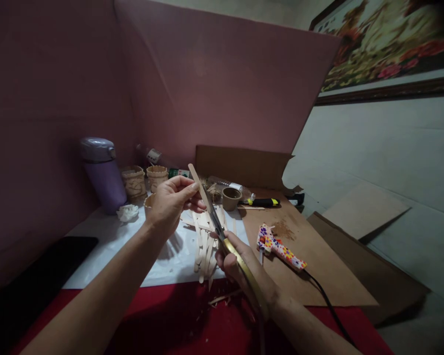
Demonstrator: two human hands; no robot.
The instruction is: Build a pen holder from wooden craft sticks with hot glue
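Pinched between the thumb and fingers of my left hand is a flat wooden craft stick, tilted upward. My right hand grips a pair of scissors with gold-coloured handles. Their dark blades point up along the lower part of the stick; whether they touch it I cannot tell. Below the hands, a loose pile of craft sticks lies on a white sheet. Part of a small pale cup shows behind my left hand.
At the left stand a purple bottle, crumpled tissue and two carved-looking cups. A small brown pot and a yellow-black handled tool lie behind. A flower-patterned glue gun with a cord rests on cardboard at right.
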